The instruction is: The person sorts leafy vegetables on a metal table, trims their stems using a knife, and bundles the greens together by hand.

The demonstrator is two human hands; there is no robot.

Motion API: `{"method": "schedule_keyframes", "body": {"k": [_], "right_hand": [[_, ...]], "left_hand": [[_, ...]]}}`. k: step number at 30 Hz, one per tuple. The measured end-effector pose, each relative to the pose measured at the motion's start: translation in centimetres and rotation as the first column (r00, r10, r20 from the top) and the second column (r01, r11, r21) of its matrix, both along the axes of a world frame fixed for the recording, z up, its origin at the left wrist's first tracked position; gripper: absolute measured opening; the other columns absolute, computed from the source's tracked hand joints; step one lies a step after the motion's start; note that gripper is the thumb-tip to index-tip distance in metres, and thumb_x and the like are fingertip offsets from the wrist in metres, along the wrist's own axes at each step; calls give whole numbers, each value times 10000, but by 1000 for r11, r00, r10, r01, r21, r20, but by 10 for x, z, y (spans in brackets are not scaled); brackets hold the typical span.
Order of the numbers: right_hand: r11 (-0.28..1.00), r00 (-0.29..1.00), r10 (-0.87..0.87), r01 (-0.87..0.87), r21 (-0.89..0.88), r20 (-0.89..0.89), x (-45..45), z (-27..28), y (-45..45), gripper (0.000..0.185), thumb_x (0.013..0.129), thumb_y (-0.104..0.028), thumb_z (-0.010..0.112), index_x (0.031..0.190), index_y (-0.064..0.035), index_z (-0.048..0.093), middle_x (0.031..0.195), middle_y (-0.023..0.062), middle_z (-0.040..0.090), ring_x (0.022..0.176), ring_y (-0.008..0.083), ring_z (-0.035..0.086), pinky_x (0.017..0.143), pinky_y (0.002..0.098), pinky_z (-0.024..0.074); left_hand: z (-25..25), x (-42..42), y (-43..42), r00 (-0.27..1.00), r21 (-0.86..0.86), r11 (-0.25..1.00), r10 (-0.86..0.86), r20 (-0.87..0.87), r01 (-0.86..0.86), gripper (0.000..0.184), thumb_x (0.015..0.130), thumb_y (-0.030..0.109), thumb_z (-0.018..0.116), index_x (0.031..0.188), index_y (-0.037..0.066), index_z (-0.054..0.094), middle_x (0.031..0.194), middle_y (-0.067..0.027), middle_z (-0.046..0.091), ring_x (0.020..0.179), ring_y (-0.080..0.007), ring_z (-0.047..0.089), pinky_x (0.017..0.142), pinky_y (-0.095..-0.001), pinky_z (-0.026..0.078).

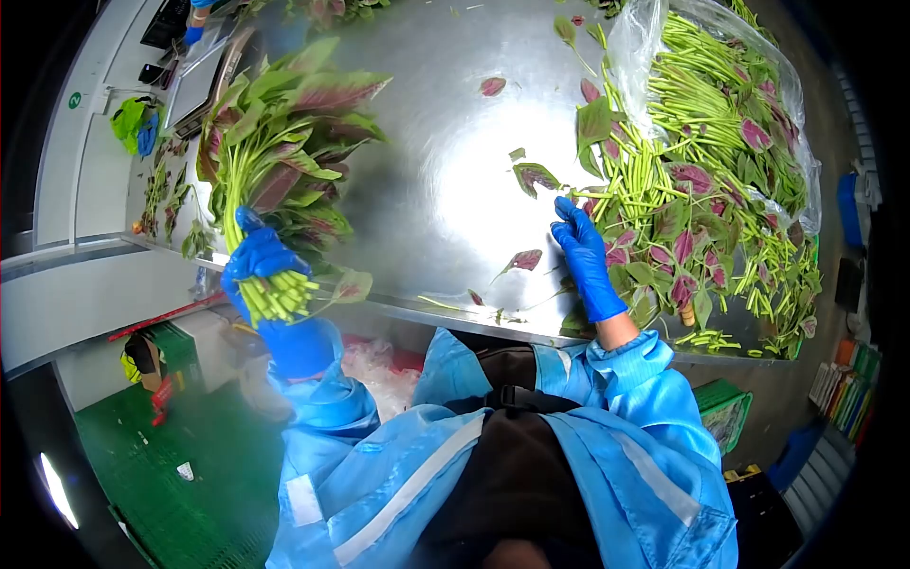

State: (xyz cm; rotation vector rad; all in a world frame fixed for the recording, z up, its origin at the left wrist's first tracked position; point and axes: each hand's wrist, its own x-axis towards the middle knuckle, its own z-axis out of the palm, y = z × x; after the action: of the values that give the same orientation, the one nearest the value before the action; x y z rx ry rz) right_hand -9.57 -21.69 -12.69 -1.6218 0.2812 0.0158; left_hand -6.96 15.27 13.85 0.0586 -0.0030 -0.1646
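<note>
My left hand (258, 258), in a blue glove, is wrapped round the stems of a bunch of amaranth (275, 156). The cut stem ends stick out below my fist, and the green and purple leaves spread upward over the left of the metal table (427, 123). My right hand (586, 251), also gloved in blue, is over the table beside the large amaranth pile (664, 190). Its fingers are slightly bent and apart, with nothing visibly gripped. Near its fingertips lies a loose amaranth leaf (536, 177).
Clear plastic bag (637, 47) partly wraps the pile. Stray leaves (492, 86) lie on the metal. A scale (197, 85) stands at the upper left, near another person's blue-gloved hand (193, 34). A green crate (725, 414) sits below the table at right.
</note>
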Motion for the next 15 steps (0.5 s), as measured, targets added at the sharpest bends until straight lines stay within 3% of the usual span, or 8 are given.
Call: {"method": "schedule_keyframes", "body": {"k": [2, 3, 6, 8, 9, 11, 13, 15], "right_hand": [[998, 1000, 29, -29, -54, -12, -1, 45, 14, 471, 866, 32, 540, 1328, -40, 488, 1217, 71, 568, 931, 91, 541, 852, 225, 450], [993, 989, 119, -118, -27, 82, -1, 54, 23, 513, 846, 57, 546, 1341, -57, 476, 1168, 58, 576, 838, 57, 504, 803, 196, 445], [887, 893, 434, -447, 118, 123, 2, 147, 77, 780, 791, 35, 653, 1459, -185, 317, 971, 31, 592, 789, 60, 525, 741, 213, 470], [776, 795, 523, -593, 214, 306, -3, 173, 120, 906, 769, -80, 725, 1494, -129, 183, 1437, 81, 397, 808, 112, 582, 763, 284, 510], [641, 716, 665, -693, 330, 213, -10, 176, 139, 930, 799, -175, 730, 1505, -154, 126, 1434, 89, 402, 848, 141, 594, 756, 288, 507], [637, 673, 735, -728, 254, 83, -12, 202, 149, 646, 845, -225, 681, 1411, -148, 382, 1272, 114, 557, 864, 146, 615, 741, 284, 507], [521, 551, 833, -811, 267, 51, -14, 201, 144, 474, 867, -231, 650, 1313, -123, 533, 1152, 126, 635, 846, 135, 625, 730, 278, 509], [588, 693, 685, -708, 392, 224, -21, 181, 116, 282, 923, -147, 538, 1172, -57, 636, 1043, 82, 672, 769, 135, 640, 699, 280, 531]], "left_hand": [[-2, 2, 2, 1000, -12, 1000, -12, -19, 12, 523, 759, -5, 578, 1271, -20, 471, 742, 28, 501, 628, -63, 494, 660, -223, 472], [-2, 4, 3, 999, -18, 1000, -19, -28, 18, 522, 758, -6, 575, 1269, -20, 473, 740, 29, 501, 617, -62, 491, 656, -225, 474], [-15, 7, -12, 999, -92, 996, -3, -48, -2, 524, 756, 0, 567, 1270, -30, 469, 725, 32, 495, 599, -56, 486, 639, -217, 468], [-22, 9, -26, 997, -100, 994, 34, -72, -41, 517, 758, 14, 568, 1262, -47, 466, 714, 36, 492, 585, -58, 476, 620, -213, 449], [-25, 11, -32, 997, -125, 992, 19, -70, -27, 514, 760, 17, 568, 1260, -49, 466, 712, 36, 489, 581, -58, 469, 614, -214, 442], [-29, 12, -42, 998, -180, 984, -4, -63, -7, 507, 766, 23, 568, 1256, -54, 464, 708, 37, 484, 574, -58, 456, 602, -216, 428], [-27, 16, -28, 998, -50, 999, -15, -56, 12, 503, 778, 32, 563, 1262, -58, 456, 700, 33, 465, 575, -58, 438, 589, -221, 405], [-20, 17, -14, 1000, 42, 999, 2, -30, -1, 503, 783, 33, 560, 1265, -58, 452, 690, 30, 453, 574, -57, 434, 587, -220, 398]]}}
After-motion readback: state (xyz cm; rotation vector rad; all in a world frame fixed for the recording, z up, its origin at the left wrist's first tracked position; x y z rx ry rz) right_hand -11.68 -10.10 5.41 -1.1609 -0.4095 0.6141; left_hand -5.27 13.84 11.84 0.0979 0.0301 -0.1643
